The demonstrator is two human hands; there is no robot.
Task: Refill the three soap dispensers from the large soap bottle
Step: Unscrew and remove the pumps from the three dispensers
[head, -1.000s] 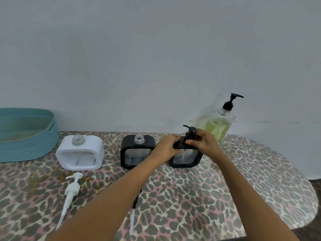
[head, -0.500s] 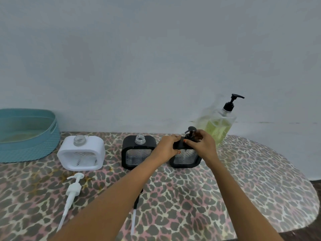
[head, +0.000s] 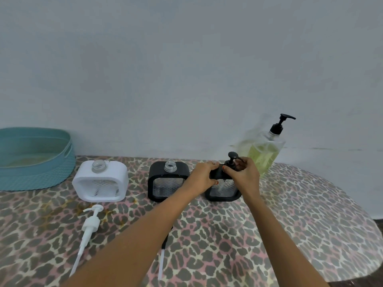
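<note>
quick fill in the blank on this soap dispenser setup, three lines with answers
The white pump lies in ____ of the white dispenser.
The middle dispenser has ____ pump on its neck.
The left hand and right hand hold the right dispenser, coloured ____ like the middle one.
Answers: front; no; black
</note>
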